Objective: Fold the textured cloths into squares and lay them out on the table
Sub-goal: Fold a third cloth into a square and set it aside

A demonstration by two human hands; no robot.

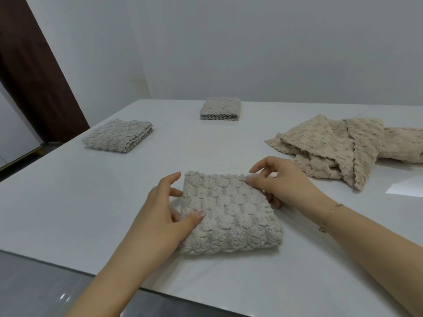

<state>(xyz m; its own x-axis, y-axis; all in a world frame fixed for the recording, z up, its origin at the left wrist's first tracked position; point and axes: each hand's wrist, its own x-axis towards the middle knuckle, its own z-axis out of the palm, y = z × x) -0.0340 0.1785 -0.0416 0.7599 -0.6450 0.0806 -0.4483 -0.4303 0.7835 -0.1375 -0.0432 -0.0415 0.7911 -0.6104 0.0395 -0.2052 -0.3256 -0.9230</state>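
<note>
A folded grey cloth [231,213] lies flat on the white surface [91,202], near the front edge and directly between the person's two hands. The left hand [167,216] sits at the cloth's left edge: its thumb presses on the top layer near the front-left corner, while the fingers curl loosely against the left side of the fold. The right hand [283,181] sits at the far-right corner: thumb and forefinger pinch that corner, with the remaining fingers tucked along the right edge. A thin bracelet [329,216] circles the right wrist. Two further folded grey squares rest well apart from the hands: one at the left [119,136], one at the far centre [220,109], each showing stacked layers at its near edge. To the right of the right hand, close to it but not touching, lies a loose heap of beige cloths [343,149], unfolded and overlapping.
</note>
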